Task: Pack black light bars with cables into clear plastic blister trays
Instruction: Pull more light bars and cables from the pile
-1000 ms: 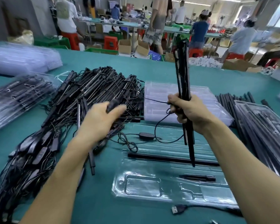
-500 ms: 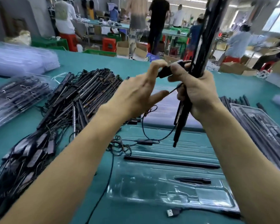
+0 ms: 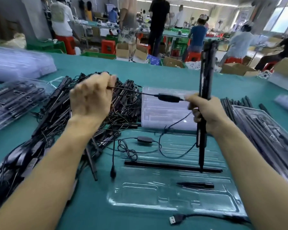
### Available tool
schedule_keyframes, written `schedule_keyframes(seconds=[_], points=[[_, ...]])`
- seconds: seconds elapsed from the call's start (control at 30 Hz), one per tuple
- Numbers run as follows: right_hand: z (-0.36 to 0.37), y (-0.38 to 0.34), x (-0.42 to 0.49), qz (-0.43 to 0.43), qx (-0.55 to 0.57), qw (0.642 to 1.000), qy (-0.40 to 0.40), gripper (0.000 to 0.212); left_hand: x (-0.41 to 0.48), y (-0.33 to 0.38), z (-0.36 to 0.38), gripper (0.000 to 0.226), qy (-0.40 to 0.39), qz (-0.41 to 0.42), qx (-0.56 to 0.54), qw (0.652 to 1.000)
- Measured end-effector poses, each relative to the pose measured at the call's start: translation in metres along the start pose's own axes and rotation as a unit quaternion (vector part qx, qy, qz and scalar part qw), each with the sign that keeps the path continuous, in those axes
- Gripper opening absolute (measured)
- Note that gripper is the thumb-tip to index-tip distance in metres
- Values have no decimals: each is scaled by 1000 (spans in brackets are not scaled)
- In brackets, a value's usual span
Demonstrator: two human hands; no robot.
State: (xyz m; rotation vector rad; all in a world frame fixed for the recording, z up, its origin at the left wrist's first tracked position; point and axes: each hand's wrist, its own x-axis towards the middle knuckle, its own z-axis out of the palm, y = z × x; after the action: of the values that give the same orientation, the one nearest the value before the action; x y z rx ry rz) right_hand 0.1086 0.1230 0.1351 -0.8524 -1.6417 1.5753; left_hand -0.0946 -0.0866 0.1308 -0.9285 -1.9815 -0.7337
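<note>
Head view, packing bench. Left hand [image 3: 91, 95]: fingers curled, cable [image 3: 133, 90] pinched at the fingertips and drawn taut toward the right. Right hand [image 3: 204, 112]: fist closed around a bundle of light bars [image 3: 206, 72], held upright over the blister tray [image 3: 156, 201] on the teal table [image 3: 90, 213]. Lower tip of the bundle at the long bar [image 3: 156, 164] lying in the tray's long slot; contact not resolvable. Bars in the fist: at least two, exact count unclear. Inline controller [image 3: 169, 97] on the taut cable, between the hands, just beside the right thumb.

Writing: print on a standing person's shorts [image 3: 126, 30] in the background, too blurred to read.

Against half a second earlier: hands then raised and touching at the controller, now well apart. Bundle then tilted with its top out of view, now vertical and lowered.

Counts:
- One tray in front, holding one long bar and one short black piece [image 3: 195, 185].
- Two inline controllers, the second controller [image 3: 145, 139] lying at the tray's far-left corner.
- One USB plug [image 3: 175, 219] at the tray's near edge.
- One small plug [image 3: 113, 172], motion-blurred, at a cable end by the tray's left edge.

Surroundings:
- Left: tangled pile [image 3: 56, 117] of bars with cables.
- Behind the tray: stack of empty trays [image 3: 165, 113].
- Right: loose bars [image 3: 234, 103] beside filled trays [image 3: 264, 130].
</note>
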Motion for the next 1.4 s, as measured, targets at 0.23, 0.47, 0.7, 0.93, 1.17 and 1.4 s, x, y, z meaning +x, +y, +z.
schedule_keyframes(seconds=[0.23,0.47,0.7,0.93,1.17,1.4], points=[[40,-1,-26,-117,45,944,-305,42,19,59,9,40,-37,109,0,993],[57,-7,-30,-155,-68,967,-192,5,3,59,24,22,-159,67,-131,976],[51,0,-15,-125,-76,987,-73,27,-64,-19,21,48,-331,-79,-361,868],[55,-6,-8,-135,-32,989,-42,25,-109,-54,33,53,-349,-58,-207,912],[35,-1,-2,-79,-44,995,34,23,-78,-66,16,51,-210,-33,-160,964],[22,9,-11,-44,43,996,-57,15,-59,-78,9,51,-216,-105,-55,969]])
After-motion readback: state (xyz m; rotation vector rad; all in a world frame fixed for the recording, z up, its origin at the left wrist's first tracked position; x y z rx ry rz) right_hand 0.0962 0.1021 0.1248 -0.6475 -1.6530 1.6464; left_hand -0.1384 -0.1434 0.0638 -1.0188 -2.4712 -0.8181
